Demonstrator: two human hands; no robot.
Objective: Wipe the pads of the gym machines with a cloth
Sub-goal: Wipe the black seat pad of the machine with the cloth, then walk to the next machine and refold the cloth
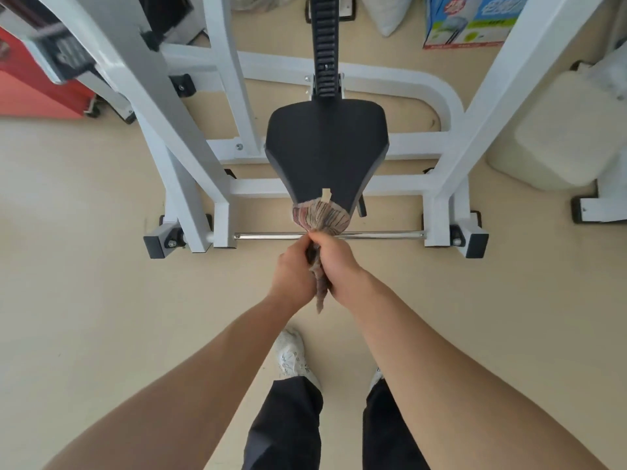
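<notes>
A black seat pad [325, 147] sits in the middle of a white gym machine frame [190, 184], narrow end toward me. A striped pinkish cloth [320, 217] is bunched over the pad's near tip, with a small tag sticking up. Its twisted tail hangs down between my hands. My left hand [293, 271] and my right hand [339, 266] are both closed around that tail, pressed together just below the pad's tip. The cloth's tail end pokes out under my hands.
A chrome bar [380, 235] crosses the frame just beyond my hands. A black notched upright [325, 45] rises behind the pad. A red cabinet [37, 89] stands at far left, a printed box [475, 18] at the back, a white container [563, 140] at right. My shoes are on the beige floor.
</notes>
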